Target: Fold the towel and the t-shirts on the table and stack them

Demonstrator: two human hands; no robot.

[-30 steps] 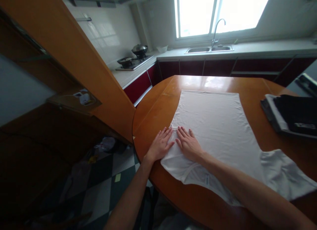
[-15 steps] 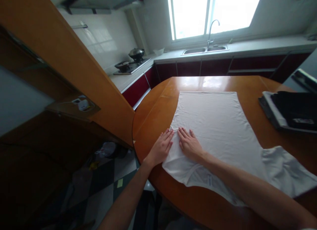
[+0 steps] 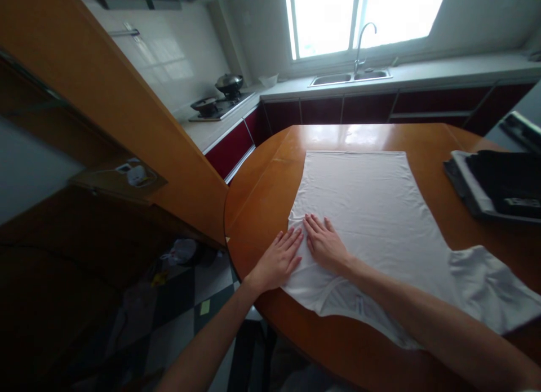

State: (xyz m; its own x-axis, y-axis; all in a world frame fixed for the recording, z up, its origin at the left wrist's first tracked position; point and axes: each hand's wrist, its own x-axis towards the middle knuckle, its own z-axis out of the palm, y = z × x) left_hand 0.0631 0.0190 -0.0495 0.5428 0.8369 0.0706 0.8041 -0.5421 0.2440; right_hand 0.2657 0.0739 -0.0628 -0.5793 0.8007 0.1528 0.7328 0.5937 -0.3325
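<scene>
both hands, left hand (image 3: 276, 261) and right hand (image 3: 325, 245), lie open and flat (side by side) on the white shirt (image 3: 367, 212), seemingly pressing it.

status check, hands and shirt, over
Left hand and right hand flat, side by side on shirt's left edge. White shirt spread on table. Dark stack far right, apart.

Bright window (image 3: 363, 17), sink (image 3: 350, 76), stove (image 3: 217, 105), checkered floor (image 3: 177, 319), wood table (image 3: 262, 195)
</scene>
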